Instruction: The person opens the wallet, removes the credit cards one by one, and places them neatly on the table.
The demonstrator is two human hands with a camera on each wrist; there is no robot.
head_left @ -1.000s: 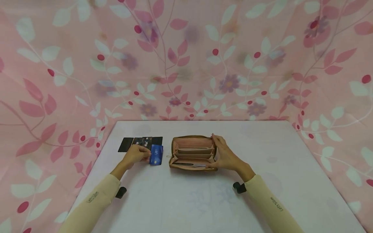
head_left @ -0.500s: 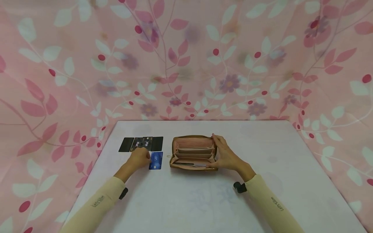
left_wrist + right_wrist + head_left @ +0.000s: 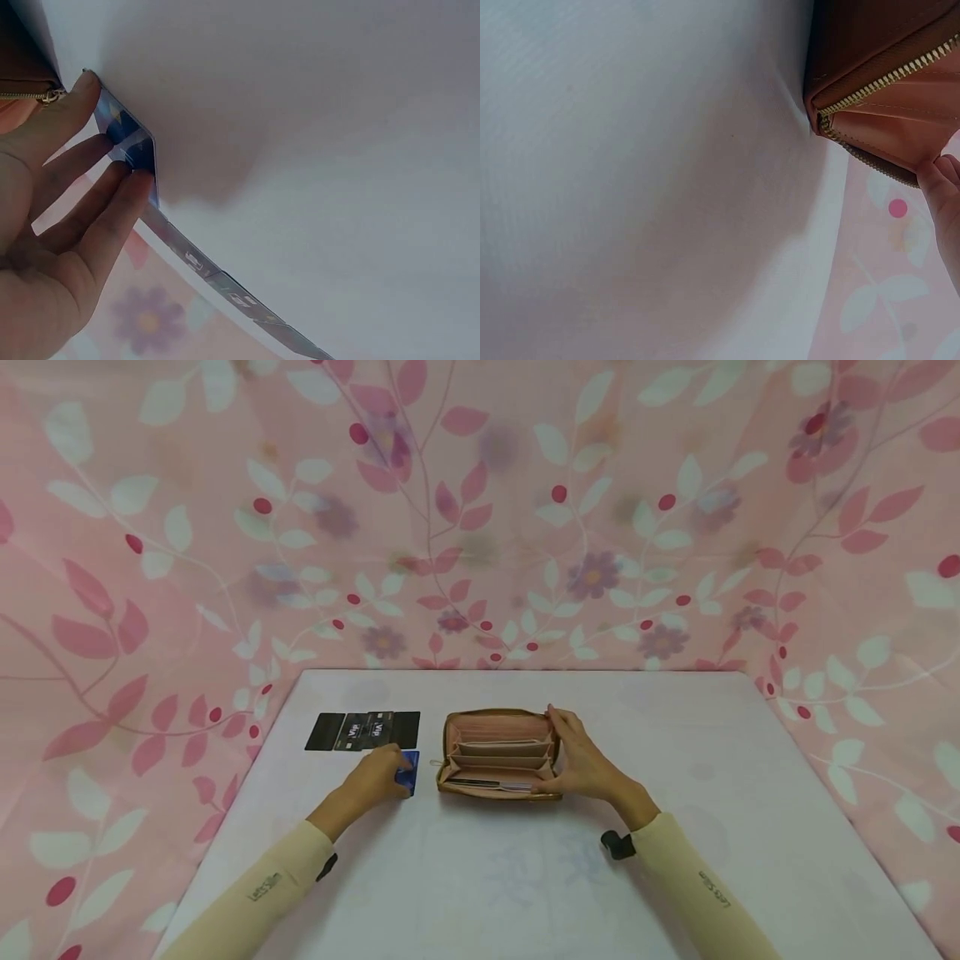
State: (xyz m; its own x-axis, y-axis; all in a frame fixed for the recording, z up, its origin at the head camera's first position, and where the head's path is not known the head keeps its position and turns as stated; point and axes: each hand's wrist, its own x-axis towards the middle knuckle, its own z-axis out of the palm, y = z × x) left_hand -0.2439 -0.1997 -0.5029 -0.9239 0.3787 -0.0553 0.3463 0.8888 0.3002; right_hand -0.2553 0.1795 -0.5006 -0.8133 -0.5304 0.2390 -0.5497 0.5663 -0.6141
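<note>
My left hand [image 3: 379, 774] is over a blue VIP card [image 3: 409, 774] on the table, covering its left part. In the left wrist view, the thumb meets one edge of the blue card [image 3: 133, 142] and the fingertips bend onto its opposite side. A tan zip wallet [image 3: 498, 762] lies unzipped just right of the card, its compartments facing up. Cards [image 3: 487, 784] stick out of its front slot. My right hand [image 3: 588, 767] grips the wallet's right end, thumb at the near rim and fingers at the far rim. The right wrist view shows a fingertip on the zip edge.
Left of the wallet, a row of black cards [image 3: 363, 731] lies behind my left hand, some printed with VIP. The white table [image 3: 487, 885] ends at a pink floral cloth [image 3: 480, 527] behind. The wallet's zip pull [image 3: 435, 763] points left.
The blue card has come down toward me and straightened below the black row. My left hand has shifted right, from the card's left edge to over it. The right hand stays on the wallet.
</note>
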